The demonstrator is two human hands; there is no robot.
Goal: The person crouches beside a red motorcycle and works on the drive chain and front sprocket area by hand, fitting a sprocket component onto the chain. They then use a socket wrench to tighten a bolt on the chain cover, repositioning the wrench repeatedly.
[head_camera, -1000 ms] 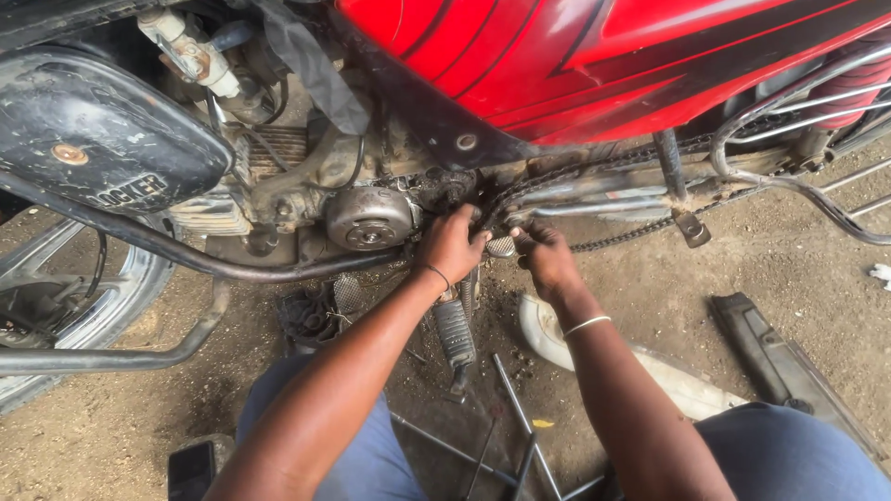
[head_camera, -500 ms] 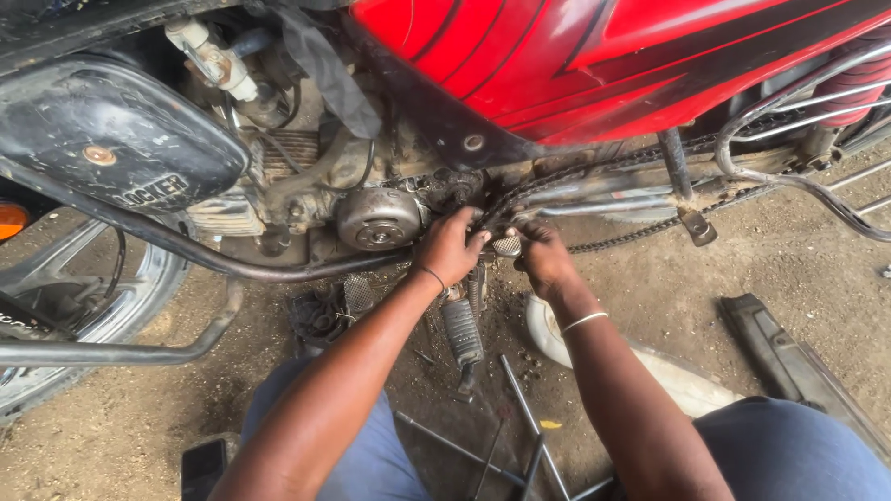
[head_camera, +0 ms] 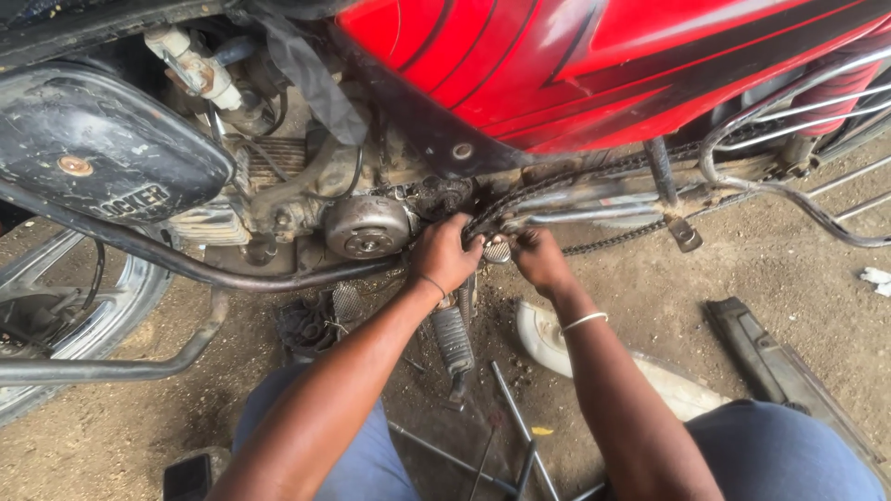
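You're crouching by the red motorcycle (head_camera: 594,74) with both hands down at the engine. Your left hand (head_camera: 445,252) is curling its fingers (head_camera: 469,243) in against the front end of the drive chain (head_camera: 557,186), just right of the round engine cover (head_camera: 367,227). Your right hand (head_camera: 540,260) is sitting just beside it, its fingers pressing together around a small ribbed metal piece (head_camera: 497,250) between the two hands. Below your fingers a footpeg (head_camera: 453,336) is hanging, and thin metal rods (head_camera: 520,436) are lying on the dirt ground (head_camera: 789,269).
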